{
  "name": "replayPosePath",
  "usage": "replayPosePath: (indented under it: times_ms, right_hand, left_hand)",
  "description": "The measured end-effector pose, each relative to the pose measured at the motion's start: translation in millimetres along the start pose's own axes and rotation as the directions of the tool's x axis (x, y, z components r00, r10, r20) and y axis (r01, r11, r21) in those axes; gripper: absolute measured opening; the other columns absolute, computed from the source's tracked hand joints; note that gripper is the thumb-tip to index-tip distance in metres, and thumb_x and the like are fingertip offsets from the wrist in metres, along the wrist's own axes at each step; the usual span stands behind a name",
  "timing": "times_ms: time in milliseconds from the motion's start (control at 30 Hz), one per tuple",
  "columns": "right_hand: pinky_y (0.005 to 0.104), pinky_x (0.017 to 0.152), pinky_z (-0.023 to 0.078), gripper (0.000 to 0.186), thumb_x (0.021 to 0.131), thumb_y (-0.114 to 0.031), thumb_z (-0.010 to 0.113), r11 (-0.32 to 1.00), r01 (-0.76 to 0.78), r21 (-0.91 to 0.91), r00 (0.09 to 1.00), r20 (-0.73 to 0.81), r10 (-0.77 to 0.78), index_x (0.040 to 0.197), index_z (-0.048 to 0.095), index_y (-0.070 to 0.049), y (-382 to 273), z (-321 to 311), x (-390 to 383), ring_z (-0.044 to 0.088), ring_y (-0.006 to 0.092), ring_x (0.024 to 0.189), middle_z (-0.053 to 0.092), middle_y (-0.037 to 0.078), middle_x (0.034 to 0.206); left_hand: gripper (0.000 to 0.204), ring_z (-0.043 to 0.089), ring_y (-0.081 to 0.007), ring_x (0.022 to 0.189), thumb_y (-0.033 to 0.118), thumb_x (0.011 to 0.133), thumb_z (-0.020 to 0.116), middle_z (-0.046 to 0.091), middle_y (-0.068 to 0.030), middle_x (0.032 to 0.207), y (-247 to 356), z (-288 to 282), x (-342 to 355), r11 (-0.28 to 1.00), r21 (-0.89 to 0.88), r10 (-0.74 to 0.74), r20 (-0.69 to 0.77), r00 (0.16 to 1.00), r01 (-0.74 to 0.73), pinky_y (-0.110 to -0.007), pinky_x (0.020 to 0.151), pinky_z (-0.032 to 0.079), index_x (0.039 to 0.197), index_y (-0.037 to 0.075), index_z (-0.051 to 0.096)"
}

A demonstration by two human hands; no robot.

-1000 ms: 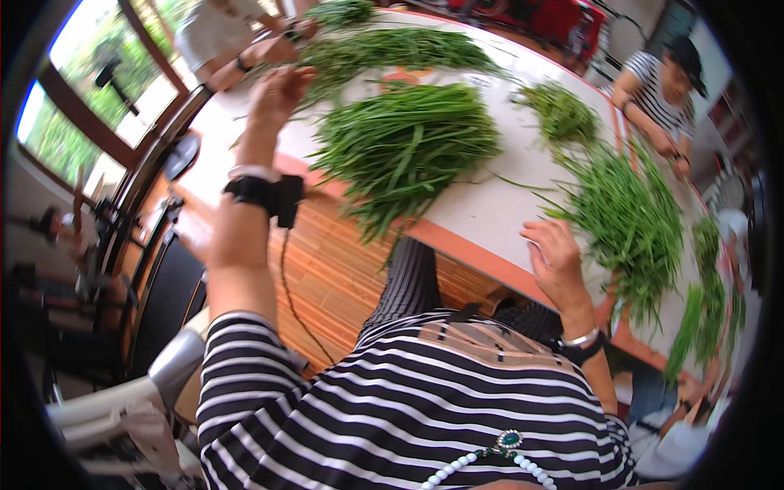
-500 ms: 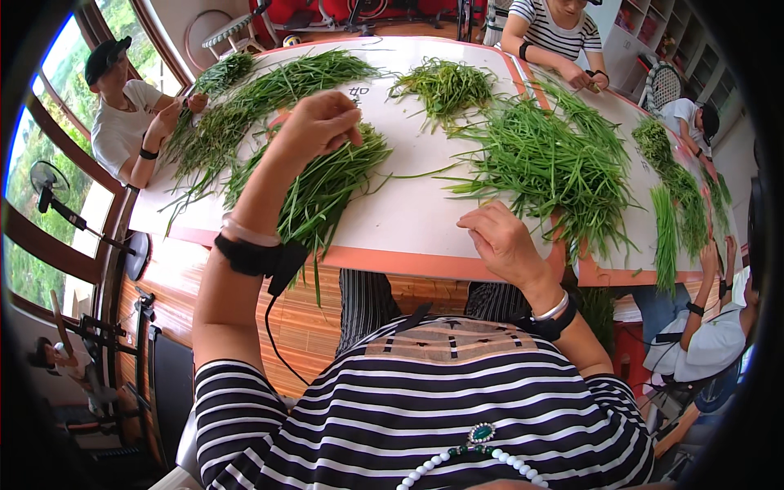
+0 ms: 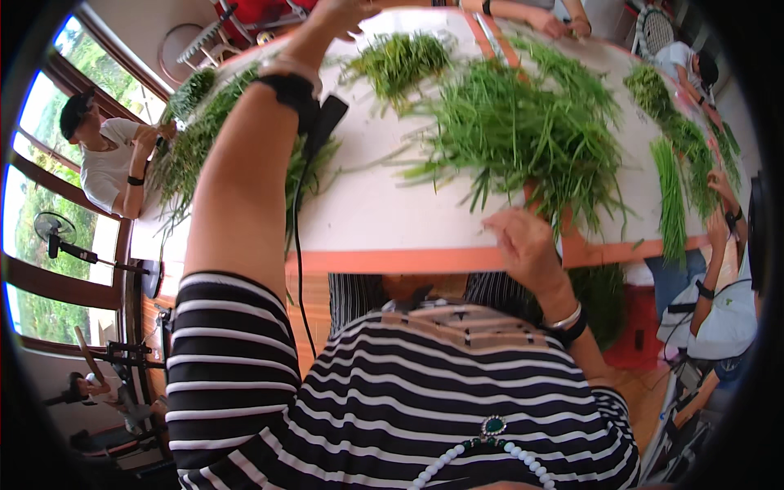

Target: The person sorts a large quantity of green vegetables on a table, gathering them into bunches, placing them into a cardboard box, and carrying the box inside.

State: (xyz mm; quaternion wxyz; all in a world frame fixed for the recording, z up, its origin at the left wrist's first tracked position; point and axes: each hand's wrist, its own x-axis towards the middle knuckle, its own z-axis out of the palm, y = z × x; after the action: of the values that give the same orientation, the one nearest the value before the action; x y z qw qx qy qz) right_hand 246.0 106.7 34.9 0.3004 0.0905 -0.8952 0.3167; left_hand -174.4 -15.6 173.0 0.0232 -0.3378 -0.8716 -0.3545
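One left hand (image 3: 343, 14), top centre, spread; one right hand (image 3: 527, 239), centre-right, curled, pinch unclear; greens (image 3: 523, 131) best handled lightly.

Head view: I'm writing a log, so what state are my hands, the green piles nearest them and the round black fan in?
Left bare hand, fingers spread, partly cut off at the picture's top edge
Right bare hand, fingers bent, blurred, nothing clearly held
Large bright-green leafy pile, loose, spread out
Small green leafy heap, loose
Green leafy pile behind left forearm, mostly hidden
Round black fan, running or not unclear
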Motion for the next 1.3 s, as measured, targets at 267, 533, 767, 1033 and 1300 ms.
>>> replayPosePath:
  times_ms: [267,533,767,1033,1300]
  right_hand:
    - [0.0264,0.059,0.048,0.013,0.085,0.003,0.059,0.996,-0.090,0.000,0.995,-0.046,0.090,0.096,0.066,0.000,39,-32,-9,0.063,0.0175,0.068,0.064,0.011,0.082]
    - [0.0241,0.060,0.048,0.018,0.085,0.009,0.055,0.983,0.121,0.141,0.993,-0.022,-0.119,0.099,0.064,0.001,3,-23,26,0.059,0.0143,0.070,0.063,0.009,0.086]
    - [0.0238,0.057,0.048,0.012,0.086,0.005,0.054,0.905,-0.267,0.331,0.891,0.443,0.101,0.095,0.061,0.003,-11,-2,44,0.057,0.0113,0.064,0.059,0.007,0.077]
    - [0.0200,0.048,0.047,0.023,0.083,0.001,0.058,0.745,-0.608,0.275,0.610,0.762,0.217,0.106,0.059,0.004,22,9,130,0.063,0.0126,0.061,0.066,0.013,0.086]
    - [0.0227,0.059,0.052,0.029,0.083,0.005,0.058,0.660,-0.743,0.115,0.326,0.923,0.206,0.111,0.059,0.005,-47,65,240,0.066,0.0151,0.074,0.068,0.014,0.092]
  left_hand:
    - [0.018,0.062,-0.0116,0.054,0.019,0.082,0.072,0.065,-0.0044,0.065,31,31,-87,0.990,0.089,0.103,0.063,0.993,-0.108,-0.026,0.044,0.048,0.082,0.001,0.066]
    - [0.013,0.068,-0.0118,0.070,0.017,0.089,0.065,0.071,-0.0070,0.081,24,21,-305,0.968,-0.194,-0.069,0.400,0.914,0.158,-0.028,0.060,0.053,0.092,0.005,0.069]
    - [0.020,0.066,-0.0172,0.066,0.023,0.081,0.073,0.069,-0.0076,0.075,-7,43,-314,0.948,-0.308,0.054,0.386,0.921,0.074,-0.031,0.061,0.051,0.083,0.004,0.067]
    - [0.019,0.065,-0.0186,0.065,0.018,0.080,0.072,0.069,-0.0092,0.076,-17,32,-247,0.755,-0.651,0.209,0.358,0.910,0.083,-0.033,0.059,0.052,0.087,0.001,0.067]
    - [0.021,0.064,-0.0199,0.082,0.020,0.088,0.066,0.067,-0.0091,0.090,-62,-104,-307,0.661,-0.621,-0.192,0.401,0.896,0.420,-0.033,0.075,0.052,0.099,0.002,0.064]
